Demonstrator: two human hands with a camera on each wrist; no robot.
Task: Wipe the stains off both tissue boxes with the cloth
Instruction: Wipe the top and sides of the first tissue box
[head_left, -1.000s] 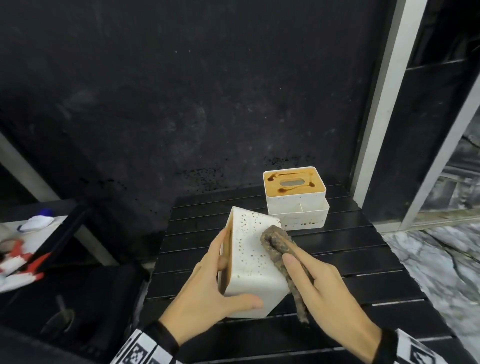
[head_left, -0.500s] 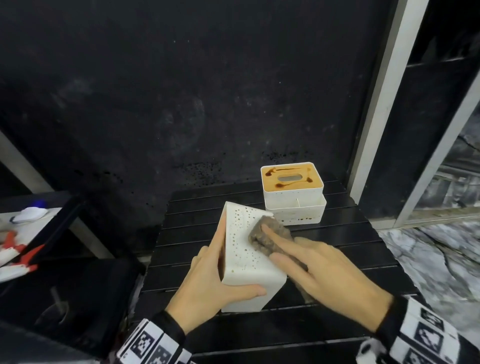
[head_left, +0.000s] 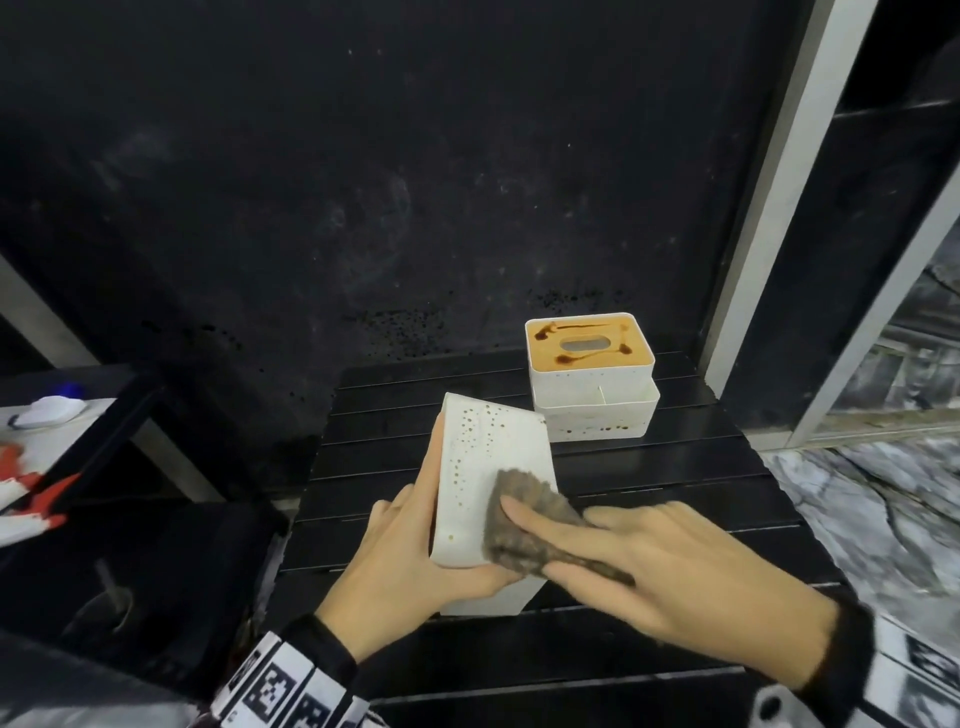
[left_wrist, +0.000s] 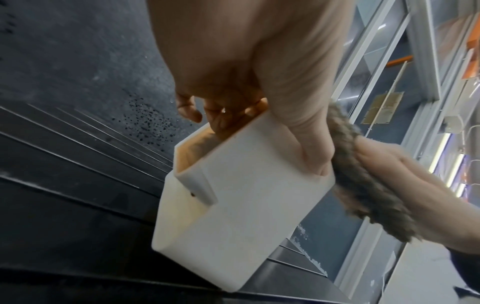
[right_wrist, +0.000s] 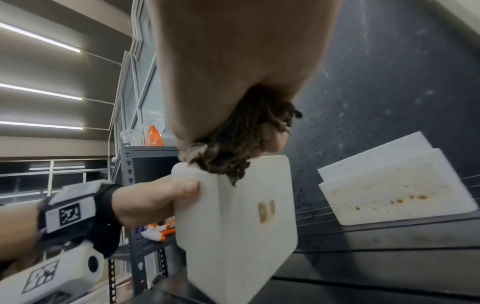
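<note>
A white tissue box (head_left: 488, 467) (left_wrist: 233, 207) (right_wrist: 246, 222) is tilted on its end on the black slatted table (head_left: 649, 483), its upturned face speckled with small stains. My left hand (head_left: 415, 551) (left_wrist: 249, 86) (right_wrist: 145, 201) grips it, thumb on the near face and fingers round the far side. My right hand (head_left: 675, 566) (right_wrist: 233, 72) presses a brown-grey cloth (head_left: 530, 514) (left_wrist: 369, 185) (right_wrist: 233, 148) flat against the box's speckled face with straight fingers. A second white tissue box (head_left: 589, 374) (right_wrist: 389, 185), with an orange lid streaked dark brown, stands behind.
A dark wall rises right behind the table. A shelf (head_left: 31, 467) at the left holds white and red items. A pale metal post (head_left: 769, 171) stands at the right, with marble floor (head_left: 883, 509) below it.
The cloth and my right hand have slid down the box's speckled face toward its near lower corner. My left hand keeps the same hold on the box.
</note>
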